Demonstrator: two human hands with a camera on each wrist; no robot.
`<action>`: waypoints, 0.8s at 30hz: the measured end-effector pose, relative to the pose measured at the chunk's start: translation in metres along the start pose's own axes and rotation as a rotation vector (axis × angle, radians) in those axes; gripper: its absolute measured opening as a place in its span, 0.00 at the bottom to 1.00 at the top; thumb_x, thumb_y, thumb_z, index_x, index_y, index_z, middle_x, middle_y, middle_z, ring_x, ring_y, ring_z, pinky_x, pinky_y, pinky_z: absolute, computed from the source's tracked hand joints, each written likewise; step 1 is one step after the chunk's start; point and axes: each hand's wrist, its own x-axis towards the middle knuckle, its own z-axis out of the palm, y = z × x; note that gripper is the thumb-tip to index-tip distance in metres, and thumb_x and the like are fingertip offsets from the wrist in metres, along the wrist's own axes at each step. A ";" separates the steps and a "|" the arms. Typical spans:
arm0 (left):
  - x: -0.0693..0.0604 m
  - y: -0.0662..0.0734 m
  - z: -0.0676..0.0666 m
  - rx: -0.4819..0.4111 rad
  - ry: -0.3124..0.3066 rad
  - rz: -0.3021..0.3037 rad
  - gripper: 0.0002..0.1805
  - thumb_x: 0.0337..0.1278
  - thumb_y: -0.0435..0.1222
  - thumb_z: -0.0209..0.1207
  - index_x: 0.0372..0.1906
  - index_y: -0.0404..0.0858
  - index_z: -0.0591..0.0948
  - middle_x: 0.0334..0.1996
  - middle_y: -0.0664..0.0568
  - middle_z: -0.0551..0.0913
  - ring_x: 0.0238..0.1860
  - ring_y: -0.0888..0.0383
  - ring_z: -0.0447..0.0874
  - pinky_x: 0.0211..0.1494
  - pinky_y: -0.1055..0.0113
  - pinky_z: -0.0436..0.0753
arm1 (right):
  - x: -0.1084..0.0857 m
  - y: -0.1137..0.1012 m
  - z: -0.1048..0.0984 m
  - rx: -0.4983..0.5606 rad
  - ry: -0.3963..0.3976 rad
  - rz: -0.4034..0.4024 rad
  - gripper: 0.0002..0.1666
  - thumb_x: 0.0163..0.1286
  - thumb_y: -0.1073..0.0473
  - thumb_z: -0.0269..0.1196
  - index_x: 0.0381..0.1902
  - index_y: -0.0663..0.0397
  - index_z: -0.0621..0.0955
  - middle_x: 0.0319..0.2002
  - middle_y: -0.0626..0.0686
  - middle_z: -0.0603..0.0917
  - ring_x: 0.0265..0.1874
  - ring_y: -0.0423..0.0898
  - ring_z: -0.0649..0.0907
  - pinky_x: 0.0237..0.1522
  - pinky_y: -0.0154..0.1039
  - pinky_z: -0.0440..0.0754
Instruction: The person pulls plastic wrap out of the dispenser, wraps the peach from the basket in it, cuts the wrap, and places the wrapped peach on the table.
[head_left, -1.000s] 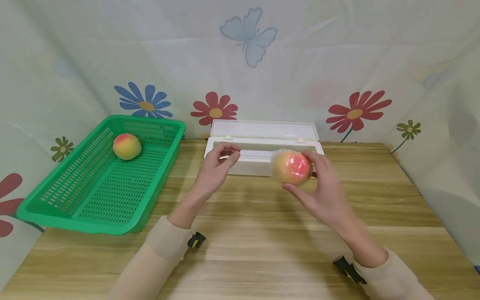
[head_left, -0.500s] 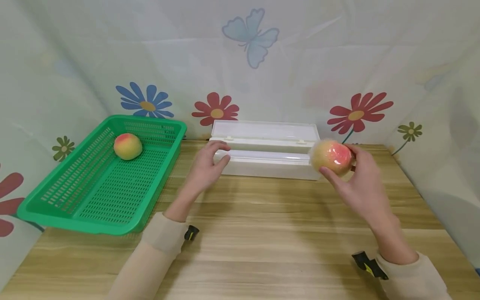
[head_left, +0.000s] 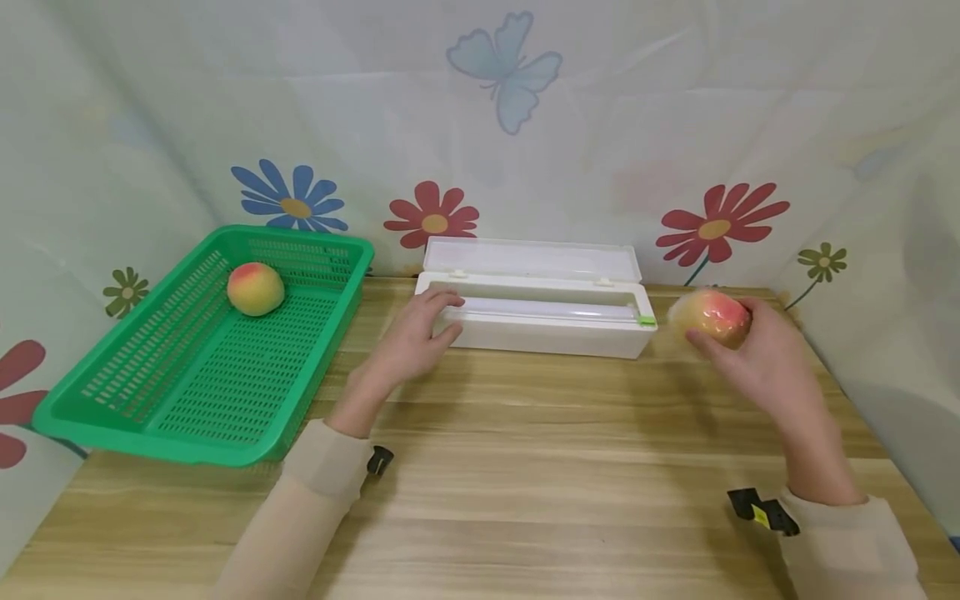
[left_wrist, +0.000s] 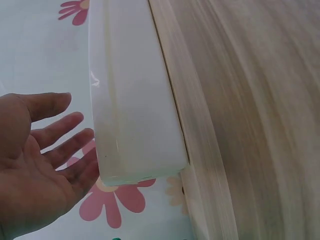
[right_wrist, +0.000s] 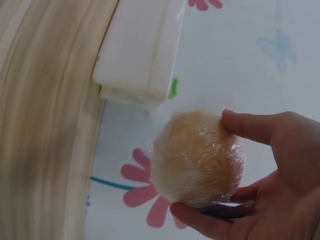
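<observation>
My right hand (head_left: 780, 367) grips a peach (head_left: 708, 317) wrapped in clear plastic film, held up to the right of the white cling film box (head_left: 543, 339). In the right wrist view the wrapped peach (right_wrist: 197, 157) sits between thumb and fingers, its film wrinkled and shiny. At the box's left end is my left hand (head_left: 412, 342), fingers spread and loosely bent, holding nothing. From the left wrist view, whether those fingertips touch the box wall (left_wrist: 140, 110) is unclear. The box lid (head_left: 532, 258) is raised, showing a film roll (head_left: 551, 309) and a small green slider (head_left: 647, 320).
A green plastic basket (head_left: 315, 367) stands on the left of the wooden table (head_left: 525, 467), with another peach (head_left: 255, 289) inside, toward its back. A flower-printed curtain (head_left: 600, 125) hangs directly behind the box.
My right hand has carried the wrapped peach rightward, from in front of the box to beyond its right end. The left hand has shifted slightly left and its fingers have relaxed.
</observation>
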 end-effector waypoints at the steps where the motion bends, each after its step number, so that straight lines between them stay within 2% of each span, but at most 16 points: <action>1: 0.000 0.000 0.000 0.002 -0.004 0.001 0.19 0.71 0.34 0.62 0.62 0.32 0.78 0.65 0.42 0.75 0.67 0.45 0.70 0.72 0.52 0.68 | 0.001 0.005 0.000 -0.005 -0.010 0.017 0.48 0.71 0.44 0.66 0.66 0.82 0.62 0.55 0.77 0.72 0.49 0.73 0.75 0.48 0.70 0.76; 7: -0.001 -0.002 0.001 0.011 -0.020 0.011 0.20 0.71 0.34 0.62 0.63 0.32 0.78 0.65 0.41 0.75 0.67 0.44 0.70 0.72 0.50 0.67 | 0.010 0.032 -0.003 -0.043 -0.079 0.090 0.47 0.73 0.45 0.64 0.63 0.86 0.61 0.51 0.79 0.71 0.45 0.73 0.75 0.44 0.68 0.77; 15: 0.001 -0.003 0.002 0.016 -0.033 0.005 0.20 0.70 0.36 0.62 0.63 0.33 0.78 0.64 0.42 0.76 0.67 0.44 0.70 0.72 0.50 0.67 | 0.016 0.069 -0.013 -0.095 -0.155 0.223 0.49 0.75 0.46 0.60 0.62 0.92 0.57 0.50 0.83 0.68 0.45 0.76 0.73 0.43 0.67 0.76; 18: 0.002 -0.003 0.003 0.017 -0.036 0.000 0.20 0.71 0.36 0.62 0.63 0.33 0.78 0.64 0.42 0.76 0.67 0.44 0.70 0.72 0.50 0.66 | 0.014 0.080 -0.020 -0.119 -0.164 0.238 0.46 0.73 0.48 0.60 0.57 0.93 0.58 0.45 0.82 0.69 0.40 0.73 0.75 0.35 0.58 0.79; 22: 0.002 -0.004 0.003 0.025 -0.040 -0.005 0.20 0.71 0.36 0.62 0.63 0.34 0.78 0.63 0.43 0.76 0.67 0.45 0.70 0.72 0.50 0.66 | 0.012 0.091 -0.028 -0.147 -0.198 0.241 0.43 0.72 0.49 0.60 0.50 0.93 0.60 0.40 0.80 0.71 0.34 0.69 0.76 0.26 0.46 0.75; 24: 0.001 -0.004 0.003 0.029 -0.044 -0.013 0.20 0.71 0.37 0.61 0.63 0.35 0.78 0.63 0.43 0.76 0.67 0.45 0.70 0.72 0.50 0.66 | 0.012 0.093 -0.029 -0.148 -0.229 0.250 0.44 0.72 0.48 0.60 0.50 0.94 0.60 0.40 0.82 0.71 0.34 0.69 0.76 0.28 0.48 0.76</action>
